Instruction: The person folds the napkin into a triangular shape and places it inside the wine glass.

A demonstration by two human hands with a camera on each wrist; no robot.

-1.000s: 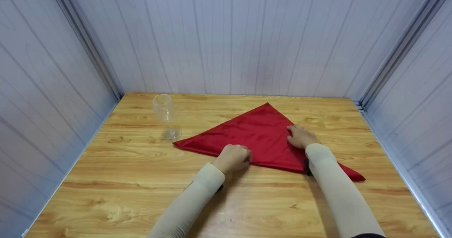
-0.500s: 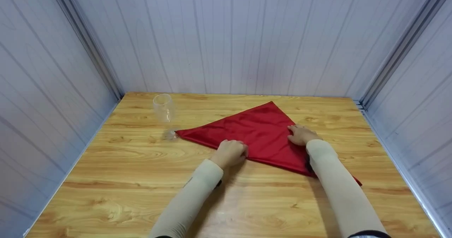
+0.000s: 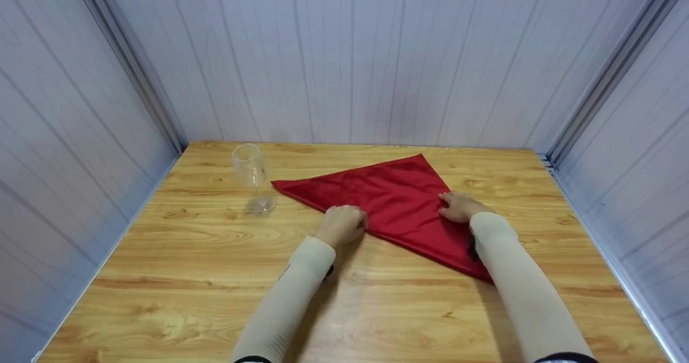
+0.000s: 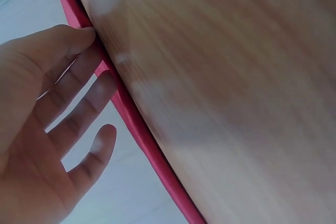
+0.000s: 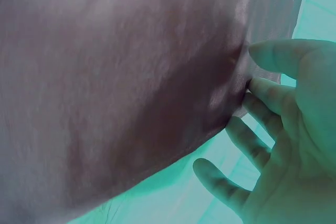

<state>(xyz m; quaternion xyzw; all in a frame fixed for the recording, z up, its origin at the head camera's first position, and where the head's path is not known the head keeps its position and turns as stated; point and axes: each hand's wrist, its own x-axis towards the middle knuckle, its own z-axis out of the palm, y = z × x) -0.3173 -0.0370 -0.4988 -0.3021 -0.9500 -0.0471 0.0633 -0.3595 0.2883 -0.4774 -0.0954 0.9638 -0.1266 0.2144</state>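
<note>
Red napkin (image 3: pixel 395 204), folded to a plain triangle without print or label, lies on the table (image 3: pixel 188 266). Left hand (image 3: pixel 342 224) pinches its near edge; right hand (image 3: pixel 457 207) rests flat-fingered on it, beside an unmarked wine glass (image 3: pixel 252 177).

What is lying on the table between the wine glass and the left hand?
In the head view, between the wine glass and the left hand lie bare wooden table and the left corner of the red napkin, close beside the glass.
</note>
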